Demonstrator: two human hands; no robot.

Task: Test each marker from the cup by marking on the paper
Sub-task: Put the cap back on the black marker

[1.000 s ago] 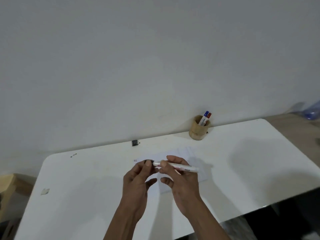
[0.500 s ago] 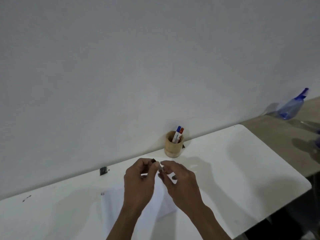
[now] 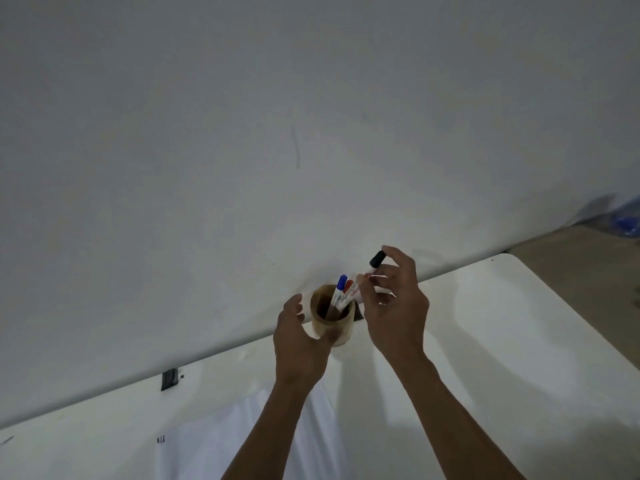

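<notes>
A round wooden cup [image 3: 337, 332] stands at the back edge of the white table, against the wall. A blue-capped marker [image 3: 338, 292] and a red-capped marker [image 3: 349, 289] stick out of it. My right hand [image 3: 394, 306] holds a black-capped marker [image 3: 373, 263] upright just right of the cup's rim, cap up; its lower part is hidden behind my fingers. My left hand [image 3: 299, 344] curves around the cup's left side with fingers apart, touching or nearly touching it. A white paper sheet [image 3: 214, 445] lies near me, with small black marks [image 3: 161, 439] at its left edge.
The white table [image 3: 502, 358] runs right to a rounded corner. A small black object [image 3: 168, 378] sits at the table's back edge on the left. A blurred blue thing [image 3: 627, 221] lies on the brown surface at far right.
Both hands have moved from over the paper back to the cup. The marker is capped now and stands upright in my right hand. The view has shifted closer to the cup.
</notes>
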